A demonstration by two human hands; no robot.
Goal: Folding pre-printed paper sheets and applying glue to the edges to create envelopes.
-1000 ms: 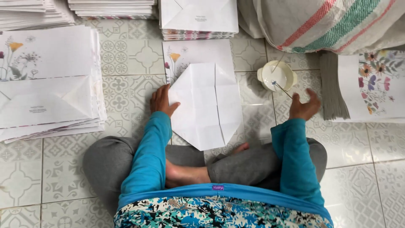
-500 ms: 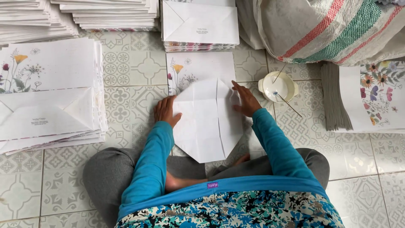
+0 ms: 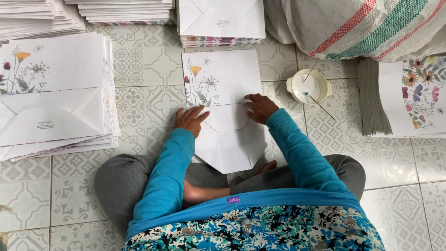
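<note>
- Left hand [image 3: 189, 120] presses flat, fingers spread, on the folded paper bag [image 3: 227, 135].
- Right hand [image 3: 260, 108] presses the bag's fold, fingers narrow; small bowl [image 3: 309, 87] to its right.

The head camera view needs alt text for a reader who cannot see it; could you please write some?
Seen from above, a person sitting cross-legged on a tiled floor presses the left hand and right hand onto a white flower-printed paper bag, folding its base. Stacks of finished bags surround them, with a small white bowl holding a stick at right.
</note>
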